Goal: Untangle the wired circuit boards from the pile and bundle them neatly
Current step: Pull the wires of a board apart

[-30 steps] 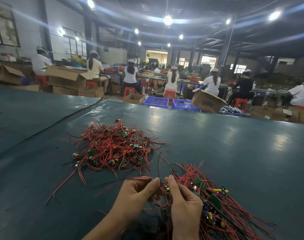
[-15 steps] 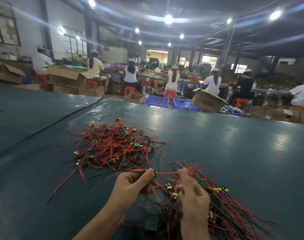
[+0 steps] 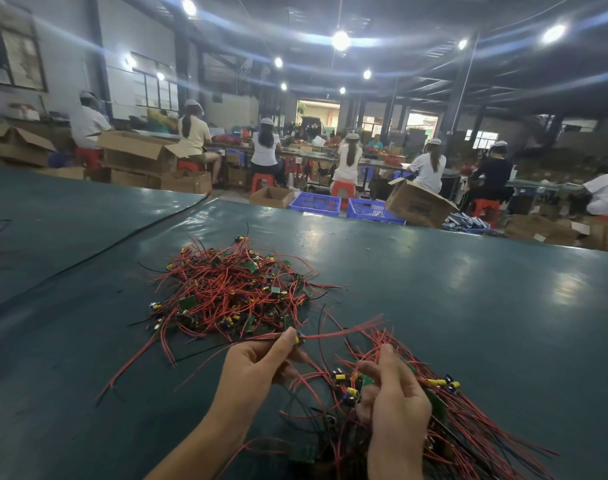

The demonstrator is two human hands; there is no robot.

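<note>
One wired board [image 3: 316, 337], pinched in the left grip [image 3: 261, 365] near the pile [image 3: 236, 292], has been drawn from the bundle [image 3: 469, 427] clasped in the right grip [image 3: 394, 400]; separation is judged nearly achieved.

A messy pile [image 3: 233, 292] of little green boards [image 3: 188, 301] with red wires lies on the bench [image 3: 469, 306]. A second heap [image 3: 475, 441] lies nearer, fanned out to the right, gripped by the right hand [image 3: 396, 403]. The left hand [image 3: 257, 365] pinches one loose strand [image 3: 333, 335], lifted up.
</note>
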